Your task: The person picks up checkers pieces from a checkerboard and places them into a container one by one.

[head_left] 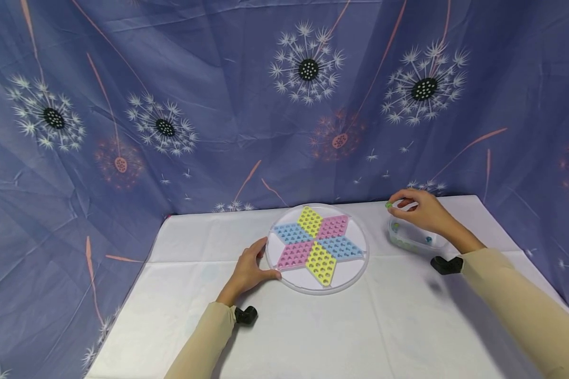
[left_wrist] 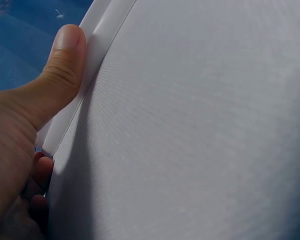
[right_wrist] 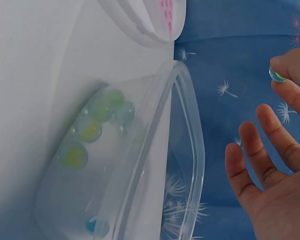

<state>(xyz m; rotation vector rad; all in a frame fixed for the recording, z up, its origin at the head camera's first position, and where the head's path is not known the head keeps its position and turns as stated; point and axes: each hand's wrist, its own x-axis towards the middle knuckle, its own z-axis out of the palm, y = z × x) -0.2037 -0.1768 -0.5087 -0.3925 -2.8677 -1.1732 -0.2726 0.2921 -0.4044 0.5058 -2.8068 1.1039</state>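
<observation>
A round white Chinese checkers board (head_left: 353, 225) lies on the table, with a star of yellow, pink and blue hole-filled diamonds. My left hand (head_left: 248, 267) holds its left edge; in the left wrist view the thumb (left_wrist: 65, 65) lies along the white rim (left_wrist: 97, 42) and other fingertips curl low beside it. To the right, my right hand (head_left: 422, 210) is raised over a clear plastic container (head_left: 408, 243). It pinches a green-and-blue glass marble (right_wrist: 276, 75) between thumb and index finger, the other fingers spread. Several marbles (right_wrist: 90, 131) sit inside the container.
White cloth covers the table (head_left: 313, 331). Behind it hangs a blue curtain (head_left: 246, 105) with dandelion prints, close to the table's back edge. A black wrist camera (head_left: 245, 315) sits at the left cuff, another (head_left: 447, 265) at the right.
</observation>
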